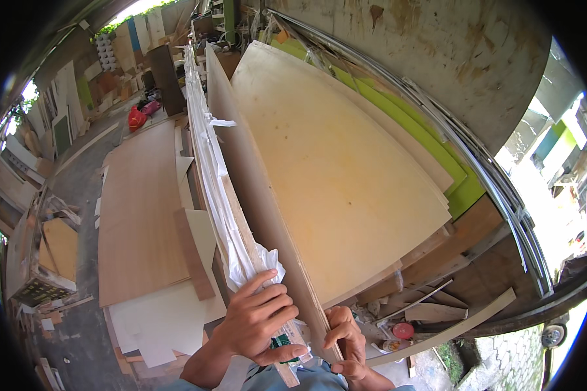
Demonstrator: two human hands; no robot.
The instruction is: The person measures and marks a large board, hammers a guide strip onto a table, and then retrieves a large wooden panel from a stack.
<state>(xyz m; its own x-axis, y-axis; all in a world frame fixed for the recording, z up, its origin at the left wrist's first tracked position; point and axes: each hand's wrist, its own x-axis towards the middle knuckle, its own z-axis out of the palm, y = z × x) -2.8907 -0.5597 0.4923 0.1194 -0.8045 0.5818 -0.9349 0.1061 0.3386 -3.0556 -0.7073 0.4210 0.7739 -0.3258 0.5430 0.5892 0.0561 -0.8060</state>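
My left hand is closed over the near end of a long board edge wrapped in crumpled white plastic. Just to the right stands a large plywood sheet on its edge, and my right hand grips its near corner, fingers curled round the edge. The two boards run away from me, with a narrow gap between their near ends. Behind the plywood sheet, a broad pale yellow panel leans to the right. Something green shows partly beneath my left hand.
Lime-green panels and long metal strips lean along the right wall. On the left floor lie a brown wooden sheet and a white sheet. A curved wooden strip and scraps lie at lower right. A red bag sits farther back.
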